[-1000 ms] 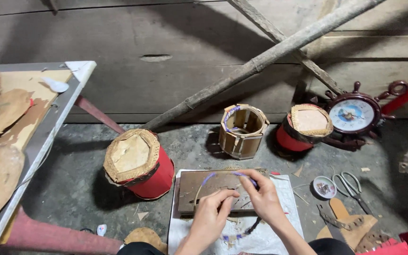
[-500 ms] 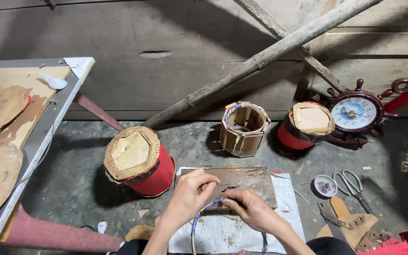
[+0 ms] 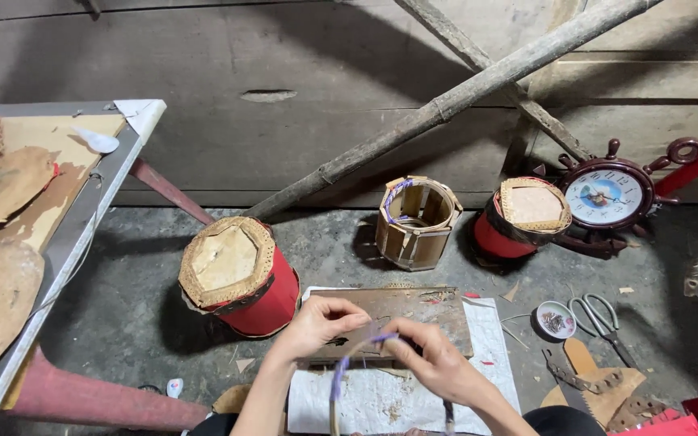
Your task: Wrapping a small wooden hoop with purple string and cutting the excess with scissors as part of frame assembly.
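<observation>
My left hand (image 3: pixel 315 324) and my right hand (image 3: pixel 432 362) meet low in the middle of the view, both pinching a thin bent strip (image 3: pixel 339 378) wound with purple thread. The strip curves down from my fingers toward my lap. Under my hands lies a flat brown board (image 3: pixel 446 311) on a white sheet (image 3: pixel 381 400). A red drum with a woven tan top (image 3: pixel 240 274) stands just left of my left hand.
An open woven frame (image 3: pixel 415 222) and a second red drum (image 3: pixel 523 218) stand farther back, beside a ship-wheel clock (image 3: pixel 605 196). Scissors (image 3: pixel 603 315), a small round dish (image 3: pixel 555 320) and a saw (image 3: pixel 567 379) lie at right. A table (image 3: pixel 66 242) with leather scraps stands left. A bamboo pole (image 3: pixel 454 101) leans overhead.
My hands have turned the strip: its loop arched up over the board a second ago and now hangs down toward me. My left hand moved up and left onto the board.
</observation>
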